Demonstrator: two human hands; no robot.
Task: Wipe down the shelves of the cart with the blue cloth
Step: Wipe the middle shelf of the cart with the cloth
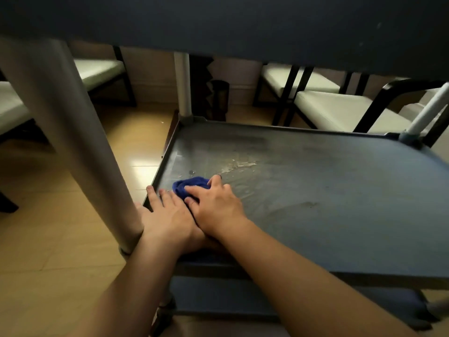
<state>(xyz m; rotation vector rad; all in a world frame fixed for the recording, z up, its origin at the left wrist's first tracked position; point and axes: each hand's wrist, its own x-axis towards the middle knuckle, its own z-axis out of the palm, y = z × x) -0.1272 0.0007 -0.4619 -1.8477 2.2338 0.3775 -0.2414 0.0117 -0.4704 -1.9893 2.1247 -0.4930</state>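
The blue cloth (190,185) lies bunched on the cart's grey middle shelf (328,181), near its left rim. My right hand (216,203) presses down on the cloth with fingers spread over it. My left hand (167,215) lies flat on the shelf right beside it, fingers apart, partly under the right hand. A whitish smear (239,165) and wet streaks mark the shelf beyond the cloth. The upper shelf (243,25) overhangs the top of the view.
Cart posts stand at the near left (73,142), far left (182,86) and far right (430,110). A lower shelf (218,295) shows beneath. Chairs with pale seats (345,110) stand behind the cart on a wooden floor (60,239).
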